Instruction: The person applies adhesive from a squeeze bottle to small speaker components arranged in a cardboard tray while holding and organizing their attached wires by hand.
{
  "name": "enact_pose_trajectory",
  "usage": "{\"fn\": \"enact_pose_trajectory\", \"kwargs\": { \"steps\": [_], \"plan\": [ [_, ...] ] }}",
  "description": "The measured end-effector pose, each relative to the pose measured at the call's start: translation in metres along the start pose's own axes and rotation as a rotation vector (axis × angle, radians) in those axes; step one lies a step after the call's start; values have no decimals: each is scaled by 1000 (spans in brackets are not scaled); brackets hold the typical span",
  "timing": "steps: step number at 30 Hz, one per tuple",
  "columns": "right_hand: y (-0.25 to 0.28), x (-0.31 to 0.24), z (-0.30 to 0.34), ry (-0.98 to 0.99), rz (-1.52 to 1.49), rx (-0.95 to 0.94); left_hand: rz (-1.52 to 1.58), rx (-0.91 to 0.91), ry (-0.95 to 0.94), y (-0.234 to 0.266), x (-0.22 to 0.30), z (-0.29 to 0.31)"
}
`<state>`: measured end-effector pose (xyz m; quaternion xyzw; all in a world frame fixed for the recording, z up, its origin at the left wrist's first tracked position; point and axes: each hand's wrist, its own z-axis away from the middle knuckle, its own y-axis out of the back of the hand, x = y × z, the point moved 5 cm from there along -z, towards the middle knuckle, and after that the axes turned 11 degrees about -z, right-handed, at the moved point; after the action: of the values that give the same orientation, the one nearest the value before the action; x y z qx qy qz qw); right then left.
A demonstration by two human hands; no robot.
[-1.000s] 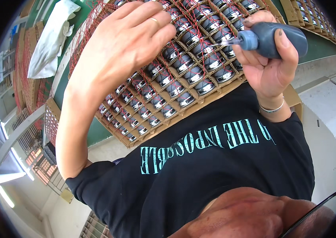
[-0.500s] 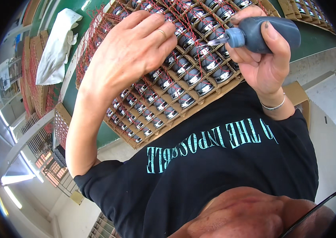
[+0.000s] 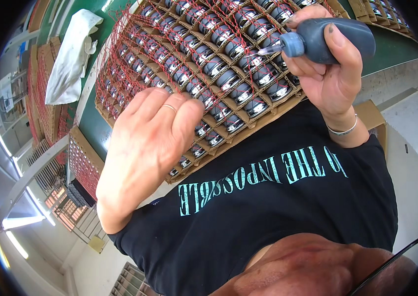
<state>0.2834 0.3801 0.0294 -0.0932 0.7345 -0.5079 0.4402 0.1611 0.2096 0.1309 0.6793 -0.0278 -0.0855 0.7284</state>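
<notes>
A cardboard divider tray (image 3: pixel 271 113) holds rows of small round black-and-chrome parts (image 3: pixel 241 92), one to a cell, with thin red twisted wires strung over them. My right hand (image 3: pixel 335 81) grips a dark squeeze bottle (image 3: pixel 344 42) lying sideways. Its clear tapered nozzle (image 3: pixel 270 50) points left, just above the parts at the tray's right side. My left hand (image 3: pixel 152 126) rests low over the tray's near-left part, back up and fingers curled together. Its fingertips are hidden, so whatever they pinch does not show.
A crumpled white cloth (image 3: pixel 73 59) lies on the green table (image 3: pixel 391 49) at the left. Another filled tray (image 3: pixel 384 15) sits at the far right, and one with red wires (image 3: pixel 84 165) stands at the left. A cardboard box (image 3: pixel 371 118) is beside my right forearm.
My left hand has come down and nearer to me across the tray, uncovering parts in its middle. The right hand and bottle have barely shifted.
</notes>
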Motion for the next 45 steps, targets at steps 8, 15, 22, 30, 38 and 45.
{"fn": "enact_pose_trajectory", "kwargs": {
  "steps": [8,15,22,30,38,45],
  "plan": [
    [2,1,7,-65,147,-65,-78,87,127,-2,-74,-14],
    [5,-5,17,64,607,-75,-180,308,239,-9,-89,-25],
    [1,-11,23,136,972,-196,-452,578,273,-12,-122,-5],
    [-41,3,27,187,1003,-364,-79,712,839,-20,-122,120],
    [-38,10,23,182,1052,-369,214,1036,1356,-122,-175,278],
    [-36,9,25,156,1058,-340,301,1109,1407,-133,-176,292]
  ]
}}
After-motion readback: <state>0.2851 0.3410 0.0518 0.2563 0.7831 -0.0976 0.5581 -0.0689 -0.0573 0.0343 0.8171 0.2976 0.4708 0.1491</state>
